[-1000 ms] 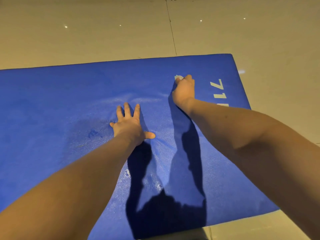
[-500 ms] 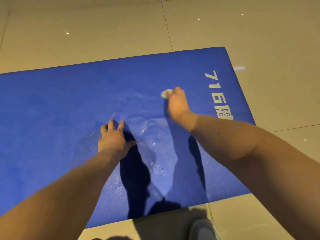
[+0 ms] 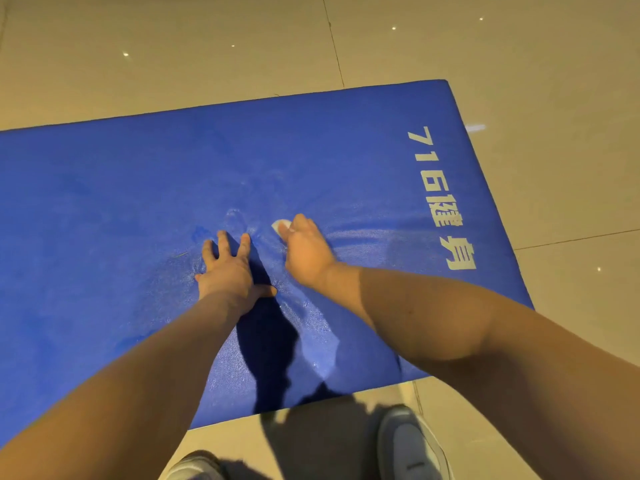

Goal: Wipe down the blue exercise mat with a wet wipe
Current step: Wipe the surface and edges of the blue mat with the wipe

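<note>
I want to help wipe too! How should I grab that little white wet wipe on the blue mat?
Press down from above on the bunched white wet wipe, fingertips on top like the right hand, because it lies flat against the blue foam exercise mat.

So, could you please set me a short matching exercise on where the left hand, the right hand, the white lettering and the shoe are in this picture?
Things:
1. left hand
2. right hand
3. white lettering
4. grey shoe

Places or states:
A. on the tiled floor, beside the mat's near edge
B. pressed flat on the blue mat, fingers spread
C. printed near the mat's right end
D. holding the white wet wipe against the mat

Pairs: 1-B, 2-D, 3-C, 4-A
</note>
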{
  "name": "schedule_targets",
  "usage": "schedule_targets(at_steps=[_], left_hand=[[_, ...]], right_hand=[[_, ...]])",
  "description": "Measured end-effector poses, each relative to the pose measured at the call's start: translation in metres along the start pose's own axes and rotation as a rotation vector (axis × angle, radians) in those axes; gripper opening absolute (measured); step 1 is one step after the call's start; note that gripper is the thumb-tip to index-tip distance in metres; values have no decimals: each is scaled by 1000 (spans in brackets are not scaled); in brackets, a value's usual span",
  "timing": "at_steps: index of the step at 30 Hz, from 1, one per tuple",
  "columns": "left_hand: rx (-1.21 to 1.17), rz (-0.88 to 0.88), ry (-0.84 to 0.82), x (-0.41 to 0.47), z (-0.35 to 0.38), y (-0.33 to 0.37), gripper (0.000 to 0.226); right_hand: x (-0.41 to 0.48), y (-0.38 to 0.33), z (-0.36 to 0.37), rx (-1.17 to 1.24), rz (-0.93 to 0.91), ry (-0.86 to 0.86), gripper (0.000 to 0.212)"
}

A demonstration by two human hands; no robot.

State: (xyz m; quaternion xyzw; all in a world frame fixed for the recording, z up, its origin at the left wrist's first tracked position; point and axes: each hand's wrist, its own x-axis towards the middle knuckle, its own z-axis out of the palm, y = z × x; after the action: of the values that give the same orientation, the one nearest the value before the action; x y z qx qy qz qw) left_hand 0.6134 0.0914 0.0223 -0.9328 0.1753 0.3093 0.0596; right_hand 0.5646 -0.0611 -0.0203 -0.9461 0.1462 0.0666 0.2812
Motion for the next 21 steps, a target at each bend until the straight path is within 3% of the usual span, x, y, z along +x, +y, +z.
schedule_targets(at_steps=[4, 10, 14, 17, 21], left_hand=[[-9, 1, -1, 0, 0, -1, 124], [-4, 4, -8, -1, -2, -3, 125], [-18, 15, -9, -5, 2, -4, 120], [-11, 19, -4, -15, 8, -6, 111], [16, 9, -57, -39, 22, -14, 120]], right_hand=[[-5, 12, -12, -138, -83, -27, 54], [-4, 81, -59, -414, 252, 130, 44], [-5, 65, -46, -256, 355, 158, 46], [-15, 35, -24, -103, 267, 113, 55], [-38, -4, 5, -62, 76, 24, 55]])
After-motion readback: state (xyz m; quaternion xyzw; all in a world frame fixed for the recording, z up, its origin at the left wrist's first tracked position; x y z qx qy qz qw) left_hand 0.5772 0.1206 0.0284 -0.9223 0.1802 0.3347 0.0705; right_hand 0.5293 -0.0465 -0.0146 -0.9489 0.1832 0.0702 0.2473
